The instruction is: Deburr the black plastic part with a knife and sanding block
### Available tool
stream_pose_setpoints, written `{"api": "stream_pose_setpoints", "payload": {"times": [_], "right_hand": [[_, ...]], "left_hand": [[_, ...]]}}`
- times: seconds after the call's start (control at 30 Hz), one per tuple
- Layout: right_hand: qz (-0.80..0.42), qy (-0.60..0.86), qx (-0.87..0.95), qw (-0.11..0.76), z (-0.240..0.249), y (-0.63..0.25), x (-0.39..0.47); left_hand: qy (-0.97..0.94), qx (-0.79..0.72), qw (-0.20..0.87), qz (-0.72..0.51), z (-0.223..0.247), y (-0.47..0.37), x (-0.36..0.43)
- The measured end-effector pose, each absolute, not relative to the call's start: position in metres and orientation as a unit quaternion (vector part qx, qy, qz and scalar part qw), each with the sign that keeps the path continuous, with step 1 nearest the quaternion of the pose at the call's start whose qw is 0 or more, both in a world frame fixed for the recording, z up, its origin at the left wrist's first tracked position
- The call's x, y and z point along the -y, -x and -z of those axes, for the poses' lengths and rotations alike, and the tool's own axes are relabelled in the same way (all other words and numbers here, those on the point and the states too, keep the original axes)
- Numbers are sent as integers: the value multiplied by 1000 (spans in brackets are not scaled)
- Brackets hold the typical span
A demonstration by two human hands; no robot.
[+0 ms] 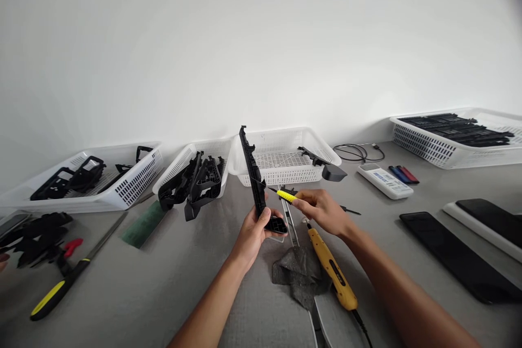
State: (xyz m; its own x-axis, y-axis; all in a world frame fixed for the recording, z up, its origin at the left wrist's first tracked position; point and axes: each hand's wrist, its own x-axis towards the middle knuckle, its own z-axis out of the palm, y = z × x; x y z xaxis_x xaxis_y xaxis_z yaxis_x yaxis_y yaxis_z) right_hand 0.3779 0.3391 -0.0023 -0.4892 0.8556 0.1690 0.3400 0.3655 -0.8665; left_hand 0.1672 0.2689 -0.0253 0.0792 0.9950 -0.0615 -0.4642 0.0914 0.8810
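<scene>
My left hand (256, 228) is closed round the lower end of a long black plastic part (255, 179). The part stands nearly upright, leaning slightly left, with clips along its edge and a ribbed foot at the bottom. My right hand (320, 209) grips a yellow-handled tool (287, 196) with a thin dark tip. That tip points left at the part, close to its middle; whether they touch, I cannot tell. Below my right hand lies a yellow corded power tool (332, 269), beside a crumpled dark grey cloth (299, 277).
Behind my hands stands a white basket (281, 176) with a black part (320, 162); more baskets (138, 179) (440, 152) hold black parts. A file (61, 288) lies left, near another person's fingertips (3, 261). A white handheld device (385, 182) and a black phone (460, 258) lie right.
</scene>
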Motion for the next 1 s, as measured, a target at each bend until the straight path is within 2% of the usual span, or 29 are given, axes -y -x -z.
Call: {"api": "stream_pose_setpoints", "payload": {"times": [0.13,0.53,0.67,1.0], "right_hand": [[-432,377,765,293,3,-379,-342],[-447,377,746,318,5,-382,-345],[-470,359,755,285,5,-383,-345],[-507,359,726,294,6,-383,-347]], "left_hand": [[-358,-357,639,-580,25,-167,-269],[-325,-346,638,-606,24,-166,-272],[-329,-345,635,-608,25,-166,-272],[-317,-341,633,-619,21,-166,-270]]}}
